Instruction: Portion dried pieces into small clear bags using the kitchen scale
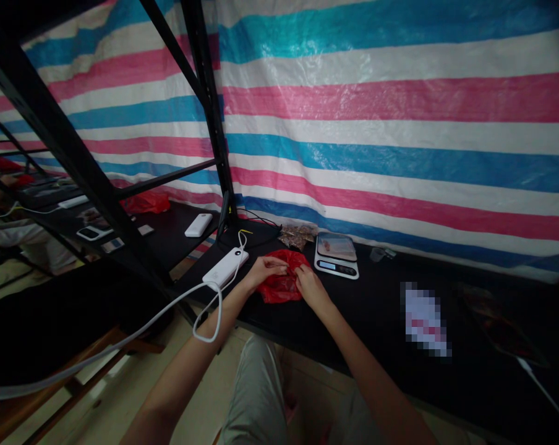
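A crumpled red plastic bag point(279, 292) lies near the front edge of the black table, between my two hands. On its left side my left hand point(264, 272) is closed, thumb and fingers pinching at the upper part of the bag. From the right, my right hand point(310, 285) has its bent fingers closed on the bag's other side. What the bag contains, if anything, cannot be seen. A digital scale point(337, 254) with a lit display stands just right of the bag. Behind the bag rests a clear packet of small brownish pieces point(297, 235).
A white power bank point(224, 267) with a white cable point(159, 330) lies left of my hands; the cable crosses my left forearm. A black metal frame point(208, 93) rises at left. A blurred white packet point(425, 319) and a dark phone-like slab point(499, 321) lie to the right.
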Demonstrator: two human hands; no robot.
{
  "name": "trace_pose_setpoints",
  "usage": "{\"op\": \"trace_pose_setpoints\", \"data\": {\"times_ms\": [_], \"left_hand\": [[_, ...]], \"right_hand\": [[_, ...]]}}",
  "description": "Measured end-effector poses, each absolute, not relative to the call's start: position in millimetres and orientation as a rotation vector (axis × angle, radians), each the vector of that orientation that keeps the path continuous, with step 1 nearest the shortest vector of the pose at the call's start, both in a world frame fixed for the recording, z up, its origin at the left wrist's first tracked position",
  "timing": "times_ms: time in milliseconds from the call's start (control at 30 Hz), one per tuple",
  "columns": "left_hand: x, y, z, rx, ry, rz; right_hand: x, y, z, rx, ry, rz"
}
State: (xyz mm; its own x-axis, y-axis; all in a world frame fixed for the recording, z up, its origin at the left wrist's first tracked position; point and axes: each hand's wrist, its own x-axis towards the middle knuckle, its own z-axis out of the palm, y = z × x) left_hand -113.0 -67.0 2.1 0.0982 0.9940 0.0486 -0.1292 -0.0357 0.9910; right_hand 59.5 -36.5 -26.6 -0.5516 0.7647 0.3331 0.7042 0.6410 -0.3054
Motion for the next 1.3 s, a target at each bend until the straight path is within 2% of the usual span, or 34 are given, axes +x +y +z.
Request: {"op": "trace_pose_setpoints", "data": {"times_ms": [200,433,567,767,1300], "left_hand": [[-106,-73,11,0.513,0.780,1.338],[-92,-77,27,0.118,0.633,1.278],[-89,-74,23,0.041,0.562,1.241],[-90,-67,11,0.018,0.646,1.196],[-94,-62,-10,0.082,0.725,1.128]], "right_hand": [[60,-35,-23,-1.159,-2.445,0.195],[62,-34,-17,-1.146,-2.460,0.215],[63,-28,-23,-1.118,-2.418,0.236],[67,-14,-34,-1.067,-2.221,0.430],[87,-3,-37,-1.022,-2.002,0.756]]}}
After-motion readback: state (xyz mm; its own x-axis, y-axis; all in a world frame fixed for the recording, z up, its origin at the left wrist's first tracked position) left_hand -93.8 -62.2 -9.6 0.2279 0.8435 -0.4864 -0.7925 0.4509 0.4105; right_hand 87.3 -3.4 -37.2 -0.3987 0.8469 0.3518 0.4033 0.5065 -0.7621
